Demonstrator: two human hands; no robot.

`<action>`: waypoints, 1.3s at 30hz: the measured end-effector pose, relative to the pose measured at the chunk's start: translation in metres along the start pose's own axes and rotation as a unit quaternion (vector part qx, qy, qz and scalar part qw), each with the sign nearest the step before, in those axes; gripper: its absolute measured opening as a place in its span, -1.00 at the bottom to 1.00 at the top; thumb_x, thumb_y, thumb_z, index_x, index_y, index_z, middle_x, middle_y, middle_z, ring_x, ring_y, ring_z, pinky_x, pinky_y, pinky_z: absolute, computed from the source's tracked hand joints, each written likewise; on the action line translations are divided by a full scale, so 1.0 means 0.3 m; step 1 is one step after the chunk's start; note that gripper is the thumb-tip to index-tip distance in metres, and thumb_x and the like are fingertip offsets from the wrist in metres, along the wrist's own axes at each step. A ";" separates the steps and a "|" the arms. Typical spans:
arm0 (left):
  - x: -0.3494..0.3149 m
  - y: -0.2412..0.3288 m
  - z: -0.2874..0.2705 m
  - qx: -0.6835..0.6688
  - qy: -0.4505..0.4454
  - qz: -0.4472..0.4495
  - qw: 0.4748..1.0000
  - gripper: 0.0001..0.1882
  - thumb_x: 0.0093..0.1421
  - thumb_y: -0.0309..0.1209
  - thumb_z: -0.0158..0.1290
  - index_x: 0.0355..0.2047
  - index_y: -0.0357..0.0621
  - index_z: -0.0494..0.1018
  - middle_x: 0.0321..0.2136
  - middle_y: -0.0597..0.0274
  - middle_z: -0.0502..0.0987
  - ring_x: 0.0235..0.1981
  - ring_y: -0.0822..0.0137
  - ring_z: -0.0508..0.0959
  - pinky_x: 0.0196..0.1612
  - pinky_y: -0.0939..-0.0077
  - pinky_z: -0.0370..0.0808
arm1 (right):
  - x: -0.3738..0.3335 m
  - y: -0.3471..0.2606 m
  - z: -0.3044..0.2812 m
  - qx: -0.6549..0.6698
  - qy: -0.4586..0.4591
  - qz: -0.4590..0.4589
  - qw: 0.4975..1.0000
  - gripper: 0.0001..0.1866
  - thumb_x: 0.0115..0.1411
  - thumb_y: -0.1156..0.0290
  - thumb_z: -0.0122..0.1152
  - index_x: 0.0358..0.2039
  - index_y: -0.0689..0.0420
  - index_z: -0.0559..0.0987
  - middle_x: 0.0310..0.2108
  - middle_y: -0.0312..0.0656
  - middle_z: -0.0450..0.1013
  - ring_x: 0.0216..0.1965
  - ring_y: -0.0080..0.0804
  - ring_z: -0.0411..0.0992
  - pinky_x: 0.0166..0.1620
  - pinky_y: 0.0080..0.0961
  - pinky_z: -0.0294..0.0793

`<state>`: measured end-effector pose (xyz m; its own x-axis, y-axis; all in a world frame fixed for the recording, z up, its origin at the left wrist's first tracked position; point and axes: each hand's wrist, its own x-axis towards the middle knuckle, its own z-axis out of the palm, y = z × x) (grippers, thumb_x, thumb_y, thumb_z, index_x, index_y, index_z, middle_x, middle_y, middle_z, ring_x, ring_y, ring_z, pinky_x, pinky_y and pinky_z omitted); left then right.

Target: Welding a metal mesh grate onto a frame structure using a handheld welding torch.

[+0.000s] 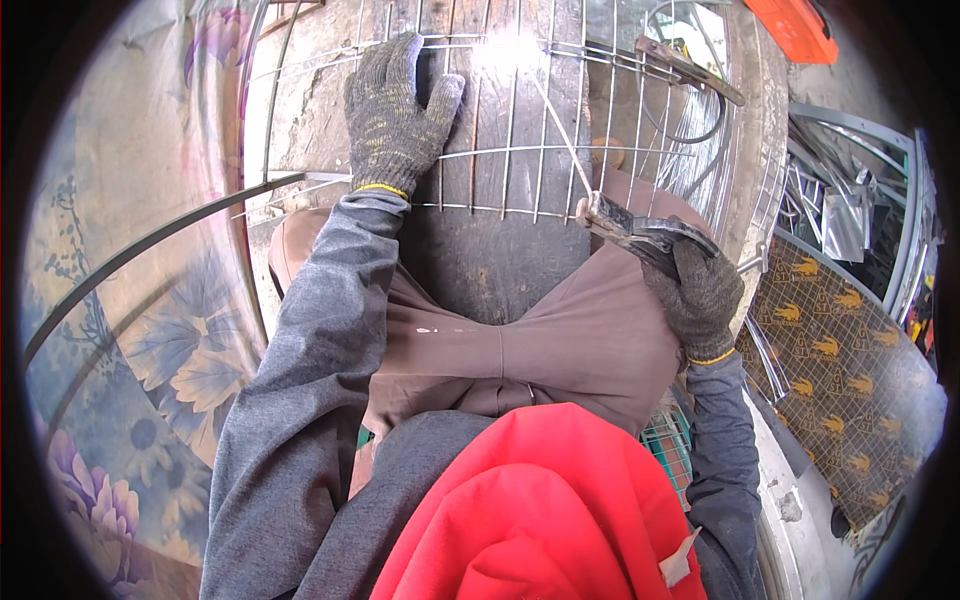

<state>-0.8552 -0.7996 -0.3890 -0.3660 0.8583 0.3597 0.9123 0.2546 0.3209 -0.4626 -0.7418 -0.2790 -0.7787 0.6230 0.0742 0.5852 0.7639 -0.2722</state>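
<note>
My left hand (398, 125), in a dark knitted glove with a yellow cuff, rests on the left part of a wire grid (510, 153). Its fingers stretch away from me, and the thumb stands apart. In my gloved right hand (702, 295) is a welding electrode holder (640, 232), its handle wrapped by my fingers. A thin welding rod (566, 138) slants from its jaw up and left to the grid's far wires. There a white glare hides the rod's tip and the wires around it.
Beneath the grid lies a dark, worn board (480, 265), between my knees. A clamp with a cable (690, 70) sits at the grid's far right. Metal frames (900, 190) and a patterned sheet (830, 370) stand at right. A flowered cloth (150, 330) hangs at left behind a curved bar (130, 252).
</note>
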 end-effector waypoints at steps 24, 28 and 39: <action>0.018 0.021 -0.022 -0.046 0.019 -0.006 0.999 -0.33 0.21 0.04 0.21 0.17 -0.16 0.43 0.05 -0.09 0.54 0.11 -0.10 0.50 0.24 -0.03 0.31 | -0.009 0.005 0.009 0.008 0.031 0.003 0.999 -0.43 0.03 0.21 0.54 0.06 0.11 0.63 -0.12 -0.08 0.61 -0.19 -0.06 0.60 -0.17 -0.19 0.62; 0.011 0.025 -0.021 -0.046 -0.014 -0.028 0.998 -0.28 0.26 0.05 0.18 0.27 -0.14 0.38 0.12 -0.12 0.49 0.14 -0.12 0.47 0.26 -0.02 0.32 | -0.001 -0.002 -0.001 0.020 0.023 0.008 0.999 -0.41 0.05 0.22 0.53 0.10 0.10 0.61 -0.13 -0.10 0.60 -0.21 -0.06 0.59 -0.20 -0.18 0.60; 0.004 0.006 -0.012 -0.032 0.008 -0.015 0.999 -0.27 0.24 0.11 0.17 0.25 -0.12 0.39 0.14 -0.14 0.48 0.18 -0.14 0.45 0.28 -0.03 0.30 | 0.049 -0.012 -0.028 0.020 0.022 -0.036 0.999 -0.42 0.03 0.24 0.55 0.07 0.13 0.61 -0.14 -0.10 0.61 -0.24 -0.05 0.60 -0.21 -0.19 0.60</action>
<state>-0.8548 -0.7996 -0.3848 -0.3967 0.8431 0.3632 0.8871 0.2504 0.3876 -0.4743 -0.7339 -0.2690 -0.8074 0.5738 0.1375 0.5174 0.8004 -0.3027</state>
